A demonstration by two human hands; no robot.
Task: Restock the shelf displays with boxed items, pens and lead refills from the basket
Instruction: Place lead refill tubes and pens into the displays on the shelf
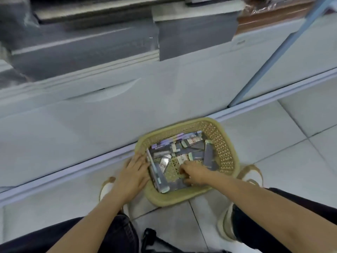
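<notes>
Down at floor level: the yellow basket sits on the pale floor tiles, its far rim touching or just short of the white shelf base. There is no room to push it further in that way. Open tile runs off to the right and toward the person. A blue upright post slants down to the base, to the right of the basket and beyond it. Grey boxes stack on the shelf above, well apart from the hands.

2 shoes flank the basket, the left shoe near its left corner and the right shoe just beside its right wall, so the sides are tight.

The left hand lies flat against the basket's left rim, fingers fairly straight and spread, pressing on the edge and gripping nothing.

The right hand is inside the basket near its front wall, fingers curled down among the flat packs. The picture is blurred, so whether it has pinched a pack I cannot tell.

The stock is all in the basket. A long grey box lies along the left wall beside the left hand, and another grey box leans at the right wall. Labelled packs are scattered between them, with bare mesh showing in the middle.
</notes>
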